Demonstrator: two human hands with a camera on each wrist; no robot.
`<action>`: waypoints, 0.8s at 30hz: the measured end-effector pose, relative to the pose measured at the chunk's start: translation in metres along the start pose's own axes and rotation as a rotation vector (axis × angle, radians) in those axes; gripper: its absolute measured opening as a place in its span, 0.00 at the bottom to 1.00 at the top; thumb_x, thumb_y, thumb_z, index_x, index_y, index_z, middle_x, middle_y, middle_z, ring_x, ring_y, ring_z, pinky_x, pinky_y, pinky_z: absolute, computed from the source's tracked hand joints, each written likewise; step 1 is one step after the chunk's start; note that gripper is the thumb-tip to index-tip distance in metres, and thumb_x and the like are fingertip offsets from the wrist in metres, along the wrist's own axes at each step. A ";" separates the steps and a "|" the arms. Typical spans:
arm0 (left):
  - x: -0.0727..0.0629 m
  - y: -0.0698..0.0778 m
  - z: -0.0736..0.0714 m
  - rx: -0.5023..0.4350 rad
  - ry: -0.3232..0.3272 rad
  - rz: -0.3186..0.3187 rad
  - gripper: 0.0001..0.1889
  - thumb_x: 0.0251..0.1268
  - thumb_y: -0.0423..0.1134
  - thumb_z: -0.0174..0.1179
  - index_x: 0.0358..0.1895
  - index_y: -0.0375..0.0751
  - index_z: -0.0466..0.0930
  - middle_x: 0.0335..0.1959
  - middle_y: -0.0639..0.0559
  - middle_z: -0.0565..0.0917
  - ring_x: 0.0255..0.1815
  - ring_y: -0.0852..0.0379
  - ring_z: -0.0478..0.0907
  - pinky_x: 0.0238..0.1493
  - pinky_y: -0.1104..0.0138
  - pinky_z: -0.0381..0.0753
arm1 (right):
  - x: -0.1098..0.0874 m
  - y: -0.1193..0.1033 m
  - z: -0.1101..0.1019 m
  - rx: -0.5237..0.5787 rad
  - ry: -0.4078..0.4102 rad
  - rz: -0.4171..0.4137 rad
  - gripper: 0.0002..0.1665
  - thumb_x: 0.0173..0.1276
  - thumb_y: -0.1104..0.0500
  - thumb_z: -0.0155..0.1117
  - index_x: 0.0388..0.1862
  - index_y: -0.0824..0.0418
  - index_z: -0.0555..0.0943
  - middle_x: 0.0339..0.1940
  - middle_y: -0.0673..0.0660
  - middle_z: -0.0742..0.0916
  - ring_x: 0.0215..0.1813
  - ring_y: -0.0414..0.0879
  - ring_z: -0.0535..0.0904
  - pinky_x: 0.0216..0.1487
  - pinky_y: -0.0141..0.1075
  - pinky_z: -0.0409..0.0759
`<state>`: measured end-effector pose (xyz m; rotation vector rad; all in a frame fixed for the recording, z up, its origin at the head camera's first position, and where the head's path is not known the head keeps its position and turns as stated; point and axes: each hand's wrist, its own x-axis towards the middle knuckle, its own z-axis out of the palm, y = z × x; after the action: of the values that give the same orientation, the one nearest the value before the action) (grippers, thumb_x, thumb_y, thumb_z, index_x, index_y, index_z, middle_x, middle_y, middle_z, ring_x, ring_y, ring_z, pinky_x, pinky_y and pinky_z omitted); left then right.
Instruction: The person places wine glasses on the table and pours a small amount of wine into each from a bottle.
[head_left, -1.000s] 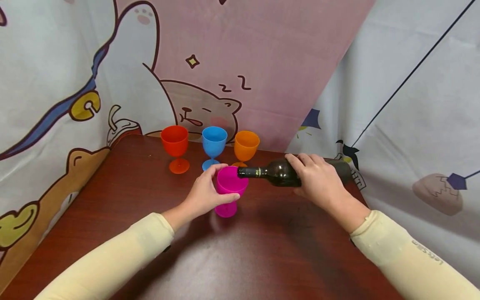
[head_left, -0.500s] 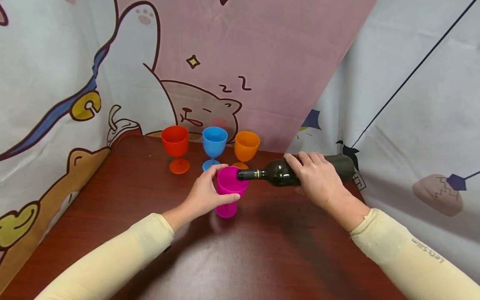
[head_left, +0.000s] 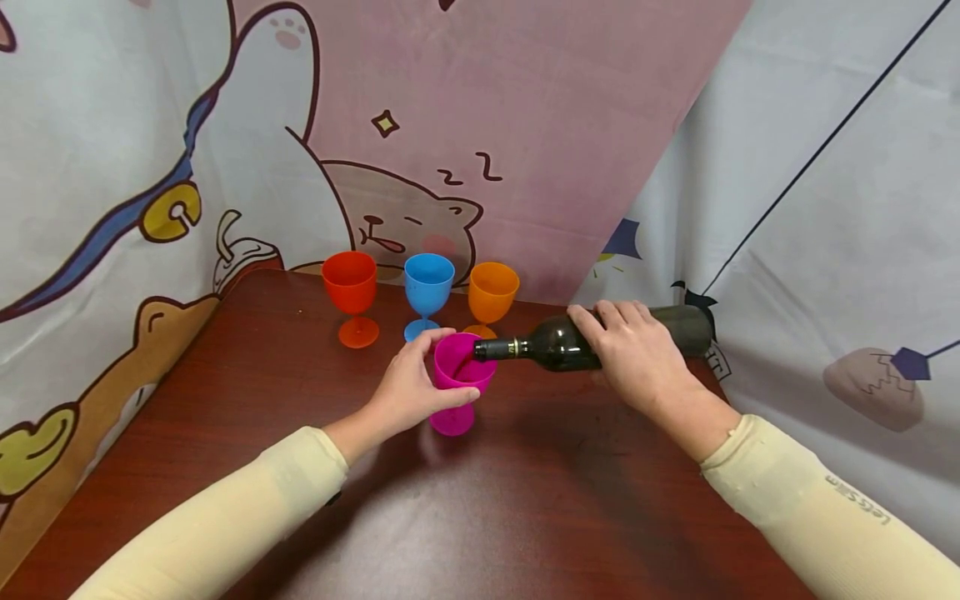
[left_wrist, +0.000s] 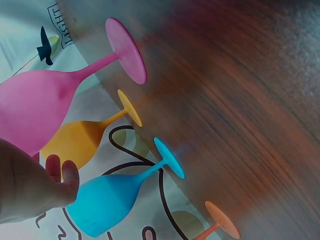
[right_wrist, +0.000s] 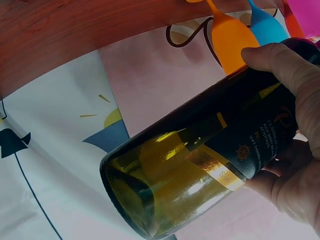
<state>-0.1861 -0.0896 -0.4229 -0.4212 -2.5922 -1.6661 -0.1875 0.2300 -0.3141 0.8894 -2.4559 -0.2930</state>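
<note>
My left hand grips the bowl of a magenta plastic goblet, thumb in front and fingers behind. In the left wrist view the goblet's stem and round foot stand near the dark wood table. A dark green glass wine bottle lies tilted nearly level in my right hand, which grips it round the body. Its mouth is over the goblet's right rim, and a thin dark red streak runs from it inside the bowl. The right wrist view shows the bottle's black label with a gold band.
Behind the magenta goblet stand a red goblet, a blue goblet and an orange goblet in a row along the table's back edge. A printed cartoon cloth hangs behind and beside the brown table.
The bottle's base has risen slightly with my right hand, and its neck dips a little more into the goblet. A dark red streak now shows inside the bowl. My left hand stays put.
</note>
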 end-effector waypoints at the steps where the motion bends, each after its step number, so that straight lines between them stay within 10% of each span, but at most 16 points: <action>1: 0.000 0.000 0.000 -0.001 -0.001 0.000 0.48 0.51 0.50 0.85 0.76 0.51 0.69 0.64 0.52 0.82 0.64 0.50 0.79 0.58 0.53 0.89 | 0.000 0.000 0.000 -0.002 0.001 0.000 0.58 0.34 0.58 0.95 0.68 0.64 0.76 0.49 0.68 0.85 0.51 0.67 0.83 0.60 0.59 0.83; 24: -0.001 0.001 -0.001 0.015 0.012 0.023 0.49 0.50 0.52 0.85 0.76 0.51 0.69 0.65 0.51 0.82 0.65 0.50 0.78 0.59 0.51 0.87 | -0.003 0.003 0.002 0.008 -0.007 0.020 0.50 0.41 0.66 0.88 0.67 0.63 0.77 0.49 0.69 0.86 0.53 0.68 0.84 0.60 0.60 0.84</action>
<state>-0.1847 -0.0898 -0.4217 -0.4368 -2.5792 -1.6363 -0.1883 0.2345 -0.3156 0.8680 -2.4729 -0.2794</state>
